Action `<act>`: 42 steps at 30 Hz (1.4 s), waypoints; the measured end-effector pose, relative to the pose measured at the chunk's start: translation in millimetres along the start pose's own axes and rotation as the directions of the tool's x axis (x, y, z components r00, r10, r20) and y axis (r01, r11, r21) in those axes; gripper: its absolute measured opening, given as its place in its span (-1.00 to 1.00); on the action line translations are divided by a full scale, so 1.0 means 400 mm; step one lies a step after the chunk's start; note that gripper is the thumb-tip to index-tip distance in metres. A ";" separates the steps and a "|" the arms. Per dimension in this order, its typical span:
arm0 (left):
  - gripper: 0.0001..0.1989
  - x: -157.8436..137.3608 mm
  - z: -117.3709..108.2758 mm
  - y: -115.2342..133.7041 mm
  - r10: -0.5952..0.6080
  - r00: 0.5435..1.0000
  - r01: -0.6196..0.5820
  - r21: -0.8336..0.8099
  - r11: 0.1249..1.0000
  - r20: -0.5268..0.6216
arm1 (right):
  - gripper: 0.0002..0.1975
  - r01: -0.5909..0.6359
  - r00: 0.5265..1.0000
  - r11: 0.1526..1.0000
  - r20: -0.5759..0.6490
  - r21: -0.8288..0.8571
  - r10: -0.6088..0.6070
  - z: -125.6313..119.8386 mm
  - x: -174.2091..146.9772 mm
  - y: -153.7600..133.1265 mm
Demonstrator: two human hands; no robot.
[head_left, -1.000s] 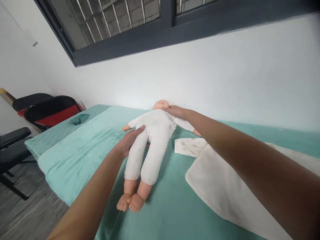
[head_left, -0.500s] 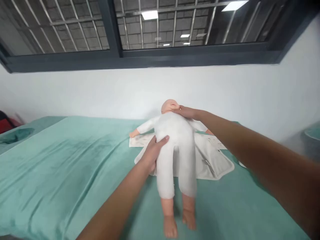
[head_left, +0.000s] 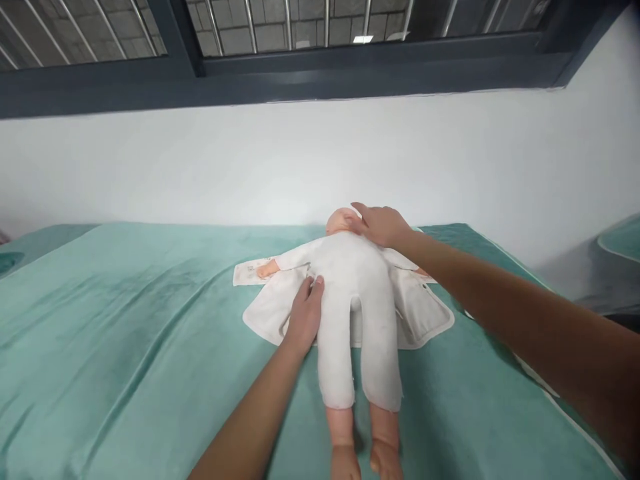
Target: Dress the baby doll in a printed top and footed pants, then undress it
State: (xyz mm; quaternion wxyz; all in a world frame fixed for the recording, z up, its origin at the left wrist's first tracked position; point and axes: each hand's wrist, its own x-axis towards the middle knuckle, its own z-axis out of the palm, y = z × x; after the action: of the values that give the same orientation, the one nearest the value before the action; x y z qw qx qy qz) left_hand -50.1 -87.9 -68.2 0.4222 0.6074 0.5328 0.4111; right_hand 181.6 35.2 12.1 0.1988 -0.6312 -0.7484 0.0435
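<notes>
A baby doll (head_left: 350,273) with a white cloth body lies on its back, its feet towards me. Under it is a spread-out white baby shirt (head_left: 423,313); the doll's arms lie along the patterned sleeves. My left hand (head_left: 306,312) rests against the doll's hip at the left, fingers stretched forward and slightly apart. At the doll's head (head_left: 340,220), my right hand (head_left: 384,225) is open, with its thumb raised and its fingers over the right side of the head. The right forearm partly covers the doll's arm on that side.
A green sheet (head_left: 150,333) with folds covers the bed. Behind it stands a white wall (head_left: 200,167) beneath a dark-framed window (head_left: 300,83) with metal bars. Another green-covered surface (head_left: 623,239) shows at the right edge.
My left thumb has moved off the doll's hip to its side. My right hand has lifted and spread its thumb at the head. The camera view has tilted down.
</notes>
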 end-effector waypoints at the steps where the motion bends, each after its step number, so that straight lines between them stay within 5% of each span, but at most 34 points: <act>1: -0.48 0.005 0.001 0.005 -0.008 0.999 0.008 -0.004 1.000 -0.046 | -0.41 0.069 0.996 0.995 -0.051 -0.074 -0.073 -0.002 0.000 -0.024; 3: -0.57 0.023 0.005 0.011 -0.004 0.995 0.006 0.022 1.000 -0.101 | -0.51 0.194 0.976 0.975 -0.078 -0.106 -0.202 0.012 0.001 -0.089; 6: -0.64 0.061 0.012 0.005 0.039 0.991 -0.014 0.189 0.982 -0.131 | -0.55 0.364 0.929 0.929 0.095 -0.067 -0.357 0.076 0.006 -0.205; 8: -0.65 0.083 0.015 -0.005 0.063 0.990 -0.019 0.326 0.945 -0.123 | -0.59 0.432 0.880 0.894 0.274 -0.119 -0.389 0.127 0.015 -0.272; 11: -0.58 0.094 0.017 -0.015 0.073 0.993 -0.025 0.449 0.893 -0.090 | -0.73 0.470 0.840 0.870 0.378 -0.148 -0.389 0.181 0.028 -0.332; 15: -0.57 0.075 0.012 -0.015 0.181 0.979 -0.093 0.588 0.804 -0.093 | -0.80 0.470 0.839 0.873 0.375 -0.134 -0.394 0.186 0.037 -0.334; 19: -0.69 0.076 -0.011 -0.020 0.413 0.908 -0.189 0.815 0.548 -0.067 | -0.74 0.431 0.876 0.899 0.276 -0.083 -0.395 0.151 0.033 -0.289; 21: -0.72 0.094 -0.033 -0.028 0.393 0.914 -0.114 0.864 0.491 -0.103 | -0.69 0.405 0.895 0.914 0.217 -0.029 -0.390 0.136 0.026 -0.267; 25: -0.71 0.149 -0.088 -0.053 0.323 0.922 0.018 0.858 0.513 -0.212 | -0.64 0.402 0.895 0.916 0.215 -0.008 -0.391 0.120 0.004 -0.242; 27: -0.76 0.172 -0.114 -0.066 0.293 0.928 0.020 0.814 0.581 -0.232 | -0.62 0.414 0.888 0.910 0.230 -0.019 -0.399 0.114 -0.008 -0.243; 29: -0.81 0.188 -0.136 -0.078 0.220 0.935 0.028 0.676 0.737 -0.278 | -0.55 0.433 0.880 0.901 0.237 -0.038 -0.412 0.108 -0.020 -0.249; 34: -0.84 0.200 -0.178 -0.093 0.038 0.930 0.007 0.121 0.993 -0.365 | -0.38 0.467 0.865 0.871 0.281 -0.154 -0.415 0.108 -0.033 -0.263; 38: -0.72 0.199 -0.194 -0.085 -0.162 0.929 0.015 -0.401 0.916 -0.334 | -0.36 0.485 0.862 0.839 0.297 -0.246 -0.411 0.122 -0.029 -0.268; 42: -0.71 0.191 -0.189 -0.079 -0.173 0.908 -0.003 -0.418 0.909 -0.382 | -0.44 0.501 0.854 0.814 0.323 -0.295 -0.409 0.138 -0.025 -0.277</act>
State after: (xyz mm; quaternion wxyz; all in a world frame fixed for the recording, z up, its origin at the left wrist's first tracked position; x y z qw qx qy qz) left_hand -124.2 -4.0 -71.4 0.4361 0.3811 0.5380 0.6124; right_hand 60.7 13.8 -6.1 -0.0122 -0.4478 -0.8913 -0.0695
